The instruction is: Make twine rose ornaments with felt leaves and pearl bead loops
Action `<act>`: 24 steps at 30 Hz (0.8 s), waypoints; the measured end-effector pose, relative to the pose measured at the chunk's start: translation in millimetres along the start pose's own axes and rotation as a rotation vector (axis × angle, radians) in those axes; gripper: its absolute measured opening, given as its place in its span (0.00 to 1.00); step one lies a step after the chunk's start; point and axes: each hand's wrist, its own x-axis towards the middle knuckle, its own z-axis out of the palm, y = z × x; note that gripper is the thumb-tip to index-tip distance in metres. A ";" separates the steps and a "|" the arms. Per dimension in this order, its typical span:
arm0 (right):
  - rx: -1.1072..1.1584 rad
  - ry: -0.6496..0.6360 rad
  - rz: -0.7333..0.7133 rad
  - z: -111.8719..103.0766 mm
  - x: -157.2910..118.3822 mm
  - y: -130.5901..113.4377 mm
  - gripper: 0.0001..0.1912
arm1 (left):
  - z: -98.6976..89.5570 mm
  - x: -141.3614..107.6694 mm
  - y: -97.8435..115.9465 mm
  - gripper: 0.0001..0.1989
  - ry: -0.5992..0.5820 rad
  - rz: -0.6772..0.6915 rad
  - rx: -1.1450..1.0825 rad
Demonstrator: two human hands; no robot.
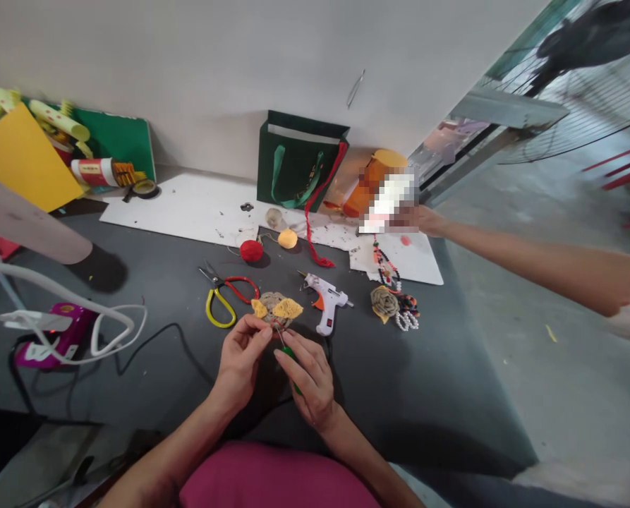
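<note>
My left hand (242, 361) is closed in a pinch on a small bit of red yarn (275, 329). Between the fingers of my right hand (310, 377) is a crochet hook (288, 351) with a green handle, its thin metal shaft pointing at the yarn. The hook's tip is too small to make out. Just beyond my fingertips lies a grey-brown crocheted flower (279, 305) with yellow leaves. To its left rest scissors (220, 286) with one yellow and one red handle. A white glue gun (325, 300) lies to the right.
Red (251, 250) and pale yellow (288, 239) yarn balls sit ahead, before a dark green paper bag (298, 159). A finished-looking flower charm (384, 301) lies right. Another person's arm (531, 261) reaches in from the right. A purple power strip (55, 337) and cables occupy the left.
</note>
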 end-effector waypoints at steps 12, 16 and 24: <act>0.027 0.003 0.011 -1.2 0.3 -0.7 0.27 | 0.1 1.8 1.8 0.14 0.035 -0.085 -0.071; 0.020 -0.008 0.019 -2.1 0.6 -2.1 0.25 | 1.0 3.1 3.2 0.14 0.048 -0.103 -0.081; -0.030 -0.034 0.040 -3.0 7.6 -6.2 0.24 | 1.3 4.1 4.7 0.15 0.073 -0.139 -0.094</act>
